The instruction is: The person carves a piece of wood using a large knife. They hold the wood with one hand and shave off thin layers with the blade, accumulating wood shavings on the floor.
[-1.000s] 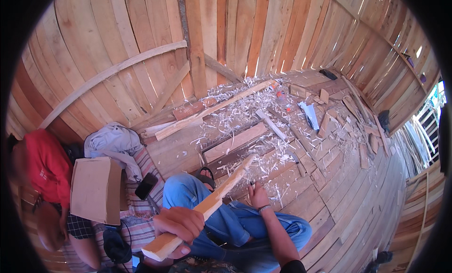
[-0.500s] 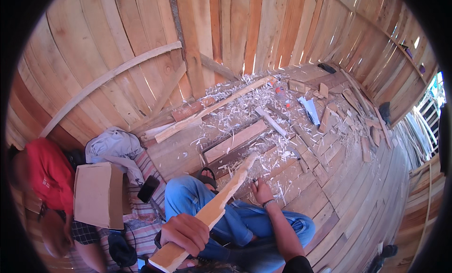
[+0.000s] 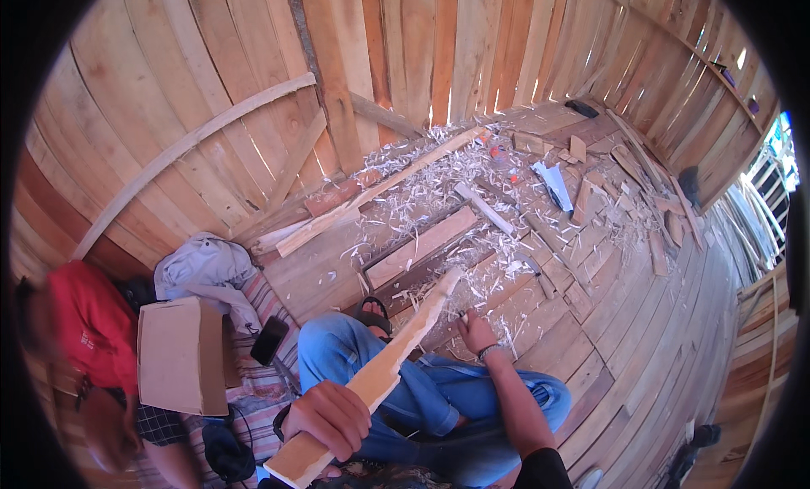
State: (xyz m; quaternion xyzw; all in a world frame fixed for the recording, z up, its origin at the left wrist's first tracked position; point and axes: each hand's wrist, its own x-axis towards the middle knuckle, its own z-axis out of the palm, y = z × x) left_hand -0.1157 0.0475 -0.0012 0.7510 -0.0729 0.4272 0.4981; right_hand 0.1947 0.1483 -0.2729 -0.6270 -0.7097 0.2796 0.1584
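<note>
Woodwork on a plank floor [image 3: 641, 345], seen from above as we sit with legs in blue jeans folded under us. Our left hand [image 3: 331, 417] is clamped around the lower end of a long pale wooden slat [image 3: 384, 371], which slants up and away from that grip to a rough tip [image 3: 451, 278] over the floor. Our right hand [image 3: 477, 331] rests low just beside the slat's upper part, fingers curled; we cannot tell whether it holds anything. White shavings [image 3: 422, 194] and offcuts litter the boards ahead, near a black sandal [image 3: 371, 313]. A cardboard box [image 3: 173, 354] sits at left, beside a person in red [image 3: 84, 329]. We judge the slat, held at one end only, could twist or slip, and its splintered edges could cut the palm.
</note>
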